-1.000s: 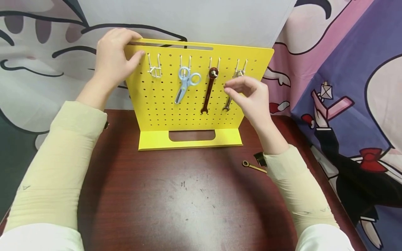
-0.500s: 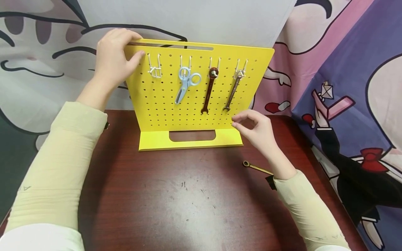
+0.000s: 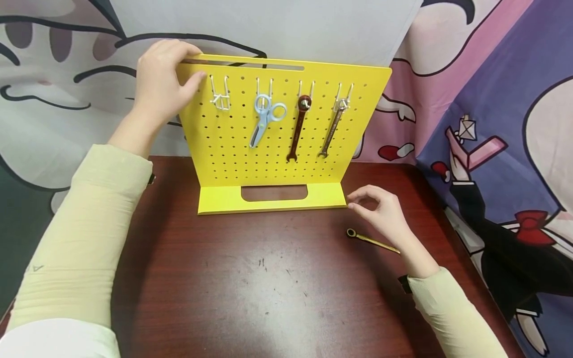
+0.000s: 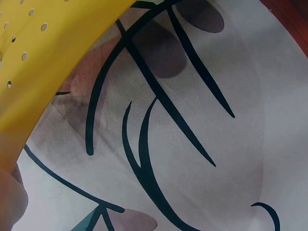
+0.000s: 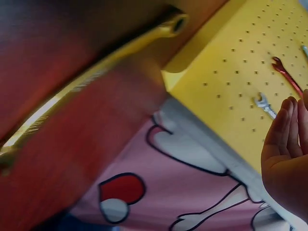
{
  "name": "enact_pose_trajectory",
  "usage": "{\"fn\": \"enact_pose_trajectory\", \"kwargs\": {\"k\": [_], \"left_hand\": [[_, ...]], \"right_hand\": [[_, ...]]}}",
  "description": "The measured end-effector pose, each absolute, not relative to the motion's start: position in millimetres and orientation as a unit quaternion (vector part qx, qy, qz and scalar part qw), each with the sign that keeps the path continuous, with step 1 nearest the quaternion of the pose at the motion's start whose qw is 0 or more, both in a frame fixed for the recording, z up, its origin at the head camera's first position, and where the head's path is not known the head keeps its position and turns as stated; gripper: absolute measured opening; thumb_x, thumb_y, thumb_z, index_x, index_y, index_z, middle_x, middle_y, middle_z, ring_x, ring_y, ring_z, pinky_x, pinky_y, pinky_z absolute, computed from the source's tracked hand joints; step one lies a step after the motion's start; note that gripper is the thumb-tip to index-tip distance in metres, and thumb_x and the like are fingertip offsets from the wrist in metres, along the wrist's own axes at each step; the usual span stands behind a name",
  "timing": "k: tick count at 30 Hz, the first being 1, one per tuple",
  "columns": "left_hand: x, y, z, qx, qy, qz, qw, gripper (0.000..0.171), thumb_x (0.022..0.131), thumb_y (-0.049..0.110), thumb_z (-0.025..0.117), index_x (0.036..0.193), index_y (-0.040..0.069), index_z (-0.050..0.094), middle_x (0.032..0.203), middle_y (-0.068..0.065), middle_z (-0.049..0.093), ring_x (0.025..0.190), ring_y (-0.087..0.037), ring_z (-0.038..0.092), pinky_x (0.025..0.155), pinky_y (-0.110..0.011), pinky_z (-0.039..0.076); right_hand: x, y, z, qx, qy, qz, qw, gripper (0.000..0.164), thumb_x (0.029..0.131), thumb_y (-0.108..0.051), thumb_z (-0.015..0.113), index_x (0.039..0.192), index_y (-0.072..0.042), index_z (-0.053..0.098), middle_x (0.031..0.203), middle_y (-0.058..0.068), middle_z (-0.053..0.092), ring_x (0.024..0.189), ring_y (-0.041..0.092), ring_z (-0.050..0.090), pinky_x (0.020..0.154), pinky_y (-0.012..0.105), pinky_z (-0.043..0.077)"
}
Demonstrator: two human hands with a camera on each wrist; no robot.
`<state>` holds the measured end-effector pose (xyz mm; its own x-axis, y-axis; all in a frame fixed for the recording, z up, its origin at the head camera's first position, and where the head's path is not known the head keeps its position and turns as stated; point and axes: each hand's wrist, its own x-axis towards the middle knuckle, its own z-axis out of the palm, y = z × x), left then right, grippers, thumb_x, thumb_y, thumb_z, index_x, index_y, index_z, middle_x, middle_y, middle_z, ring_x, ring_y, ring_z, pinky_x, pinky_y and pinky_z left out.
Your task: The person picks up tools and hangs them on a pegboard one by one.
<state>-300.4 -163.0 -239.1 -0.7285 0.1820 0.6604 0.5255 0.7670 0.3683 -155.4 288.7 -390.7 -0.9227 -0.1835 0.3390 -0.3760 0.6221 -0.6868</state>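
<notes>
My left hand [image 3: 163, 82] grips the top left corner of a yellow pegboard [image 3: 268, 169], its thumb on the front face. My right hand [image 3: 382, 211] holds nothing; its fingers are loosely bent above the table, beside the board's lower right corner. Just below that hand a gold wrench [image 3: 373, 241] lies on the table, also large in the right wrist view. From white hooks on the board hang light blue scissors [image 3: 263, 119], a dark red wrench [image 3: 297, 132] and a silver wrench [image 3: 332, 129]. The leftmost white hook [image 3: 221, 99] bears no tool.
The board stands on a yellow base [image 3: 219, 199] with a cut-out slot, at the back of a dark red-brown table [image 3: 250, 278]. Behind it hangs a printed cartoon backdrop [image 3: 331, 30]; a purple one [image 3: 492, 99] is at the right.
My right hand has moved down and to the right, from in front of the silver wrench to above the gold wrench. The silver wrench now shows in full. My left hand has stayed put.
</notes>
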Motion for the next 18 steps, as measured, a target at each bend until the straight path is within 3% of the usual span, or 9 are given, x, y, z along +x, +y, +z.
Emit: {"fn": "enact_pose_trajectory", "kwargs": {"k": [5, 9, 18], "left_hand": [[-300, -164, -239, -0.201, -0.886, -0.277, 0.313, 0.033, 0.100, 0.014, 0.069, 0.130, 0.000, 0.070, 0.133, -0.020, 0.072, 0.132, -0.038, 0.060, 0.120, -0.047, 0.042], [-299, -164, -239, -0.200, -0.886, -0.276, 0.314, 0.033, 0.100, 0.014, 0.069, 0.130, -0.001, 0.070, 0.133, -0.021, 0.072, 0.132, -0.039, 0.060, 0.120, -0.048, 0.042], [-300, -162, -239, -0.197, -0.889, -0.274, 0.310, 0.033, 0.101, 0.015, 0.069, 0.131, 0.000, 0.070, 0.135, -0.020, 0.072, 0.134, -0.038, 0.059, 0.122, -0.047, 0.041]], "right_hand": [[-148, 302, -406, 0.148, -0.908, 0.376, 0.112, 0.020, 0.085, 0.003, 0.085, 0.103, -0.006, 0.080, 0.096, 0.010, 0.079, 0.086, 0.001, 0.068, 0.080, 0.006, 0.054], [-144, 313, -418, 0.155, -0.917, 0.350, 0.110, 0.023, 0.082, 0.006, 0.086, 0.101, -0.004, 0.080, 0.094, 0.010, 0.079, 0.084, 0.009, 0.070, 0.078, 0.010, 0.056], [-134, 333, -435, 0.143, -0.933, 0.325, 0.058, 0.022, 0.082, 0.004, 0.086, 0.102, -0.004, 0.079, 0.090, 0.006, 0.078, 0.083, 0.001, 0.067, 0.077, 0.009, 0.055]]}}
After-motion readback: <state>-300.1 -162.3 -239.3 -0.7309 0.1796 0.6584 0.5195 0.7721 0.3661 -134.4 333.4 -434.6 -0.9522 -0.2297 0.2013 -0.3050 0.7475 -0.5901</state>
